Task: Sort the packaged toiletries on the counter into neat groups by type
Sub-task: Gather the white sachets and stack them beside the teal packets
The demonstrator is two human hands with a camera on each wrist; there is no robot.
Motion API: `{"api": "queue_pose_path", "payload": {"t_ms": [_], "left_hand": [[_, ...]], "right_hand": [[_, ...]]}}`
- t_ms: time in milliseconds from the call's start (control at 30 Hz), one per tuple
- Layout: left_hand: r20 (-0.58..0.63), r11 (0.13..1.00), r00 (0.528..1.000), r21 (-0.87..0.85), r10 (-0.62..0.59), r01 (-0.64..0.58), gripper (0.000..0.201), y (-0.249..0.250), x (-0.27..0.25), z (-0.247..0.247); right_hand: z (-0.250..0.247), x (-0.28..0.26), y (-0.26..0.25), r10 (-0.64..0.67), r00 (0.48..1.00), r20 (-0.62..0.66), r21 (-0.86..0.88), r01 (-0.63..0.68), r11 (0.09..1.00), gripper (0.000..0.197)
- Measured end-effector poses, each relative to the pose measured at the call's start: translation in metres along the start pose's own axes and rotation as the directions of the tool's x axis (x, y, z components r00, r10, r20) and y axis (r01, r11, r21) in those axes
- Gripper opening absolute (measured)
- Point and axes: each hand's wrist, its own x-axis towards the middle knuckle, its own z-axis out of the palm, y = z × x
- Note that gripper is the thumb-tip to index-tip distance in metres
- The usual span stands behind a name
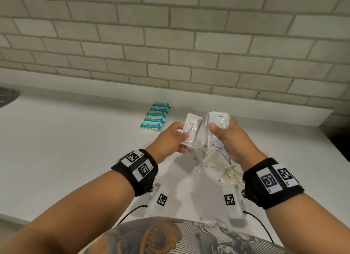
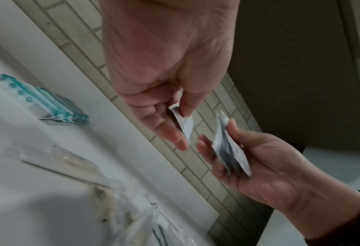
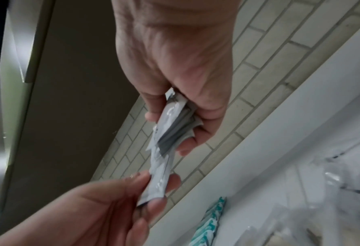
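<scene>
My left hand [image 1: 177, 135] pinches one white sachet [image 1: 191, 129] upright above the counter; the same sachet [image 2: 184, 124] shows between its thumb and fingers in the left wrist view. Just to the right, my right hand [image 1: 226, 138] grips a stack of several white sachets [image 1: 217, 129], fanned edge-on as sachets [image 3: 172, 126] in the right wrist view. The two hands are close together, the single sachet [image 3: 157, 184] almost touching the stack. A neat row of teal-and-white packets [image 1: 156, 115] lies behind the left hand, near the wall.
Clear-wrapped items [image 1: 214, 166] lie scattered on the white counter [image 1: 75, 140] beneath and in front of my hands. Another clear packet [image 1: 210, 218] sits by the front edge. A tiled wall [image 1: 170, 45] backs the counter, and a dark basin edge [image 1: 7, 96] shows far left.
</scene>
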Motion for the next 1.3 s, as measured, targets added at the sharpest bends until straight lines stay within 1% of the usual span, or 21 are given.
{"api": "queue_pose_path", "payload": {"t_ms": [33,100,200,267,300,333,367,400,433,500,533,600,667,700,767,833,900,1033,1100,1200,1300], "left_hand": [[0.016,0.997,1.000,0.068,0.019,-0.020,0.014,0.003,0.000,0.003],[0.025,0.957,0.997,0.279,0.074,-0.078,0.012,0.010,0.000,0.002],[-0.003,0.814,0.988,0.567,0.156,-0.126,0.012,0.024,0.000,-0.015],[0.092,0.653,0.985,0.738,0.149,-0.168,0.012,0.035,-0.001,-0.025],[0.148,0.585,0.981,0.788,0.123,-0.192,0.012,0.040,-0.002,-0.028],[0.195,0.551,0.976,0.806,0.094,-0.214,0.013,0.042,-0.001,-0.028],[0.236,0.558,0.969,0.795,0.078,-0.238,0.015,0.042,0.000,-0.027],[0.266,0.617,0.962,0.747,0.063,-0.248,0.017,0.039,0.002,-0.026],[0.283,0.731,0.957,0.641,0.060,-0.235,0.017,0.036,0.003,-0.025],[0.226,0.942,0.971,0.301,0.083,-0.150,0.019,0.029,0.006,-0.024],[0.165,0.990,0.983,0.100,0.084,-0.101,0.021,0.027,0.006,-0.025],[0.105,0.963,0.992,-0.266,0.073,-0.043,0.031,0.023,0.004,-0.023],[0.139,0.900,0.987,-0.435,0.080,-0.012,0.049,0.016,0.002,-0.016],[0.169,0.892,0.982,-0.451,0.089,-0.003,0.053,0.013,0.001,-0.010],[0.203,0.888,0.975,-0.460,0.086,0.018,0.042,0.010,-0.001,0.003],[0.217,0.874,0.975,-0.481,0.054,0.059,0.032,0.015,-0.003,0.014],[0.209,0.867,0.977,-0.494,0.038,0.072,0.031,0.017,-0.002,0.019],[0.168,0.857,0.983,-0.516,0.073,0.024,0.033,0.018,-0.003,0.025],[0.175,0.845,0.980,-0.535,0.094,0.014,0.036,0.014,-0.003,0.026],[0.154,0.832,0.986,-0.554,0.065,0.031,0.038,0.011,0.001,0.028],[0.141,0.829,0.989,-0.558,0.036,0.049,0.034,0.012,0.004,0.026]], "right_hand": [[0.005,-0.002,-0.004,-0.008,1.000,0.018,-0.051,0.009,0.999,0.026],[0.011,-0.004,-0.011,-0.071,0.997,0.033,-0.296,0.078,0.952,0.026],[0.006,-0.005,-0.023,-0.141,0.984,0.108,-0.594,0.177,0.784,0.023],[0.000,-0.008,-0.033,-0.063,0.966,0.251,-0.696,0.226,0.682,0.024],[0.001,-0.009,-0.037,0.003,0.942,0.336,-0.712,0.252,0.656,0.025],[0.003,-0.010,-0.039,0.061,0.910,0.410,-0.710,0.277,0.647,0.027],[0.006,-0.010,-0.040,0.091,0.884,0.458,-0.697,0.294,0.654,0.029],[0.010,-0.009,-0.038,0.092,0.877,0.472,-0.680,0.295,0.672,0.029],[0.013,-0.006,-0.035,0.073,0.884,0.462,-0.652,0.283,0.703,0.028],[0.015,-0.002,-0.028,0.006,0.914,0.407,-0.533,0.232,0.814,0.022],[0.015,-0.001,-0.025,-0.018,0.929,0.370,-0.442,0.193,0.876,0.022],[0.016,0.001,-0.019,-0.028,0.961,0.275,-0.262,0.103,0.959,0.031],[0.022,0.000,-0.017,-0.021,0.980,0.197,-0.103,0.042,0.994,0.045],[0.027,0.001,-0.016,-0.007,0.984,0.176,-0.042,0.015,0.999,0.052],[0.037,0.001,-0.014,0.030,0.986,0.167,-0.016,-0.027,1.000,0.057],[0.047,0.003,-0.013,0.067,0.985,0.156,-0.082,-0.055,0.995,0.047],[0.053,0.005,-0.014,0.099,0.990,0.105,-0.157,-0.081,0.984,0.038],[0.051,0.008,-0.017,0.019,0.999,-0.029,-0.320,-0.027,0.947,0.038],[0.049,0.007,-0.017,-0.051,0.996,-0.070,-0.304,0.027,0.952,0.035],[0.050,0.005,-0.016,-0.126,0.986,-0.113,-0.317,0.084,0.945,0.028],[0.054,0.001,-0.013,-0.130,0.986,-0.102,-0.307,0.093,0.947,0.026]]}}
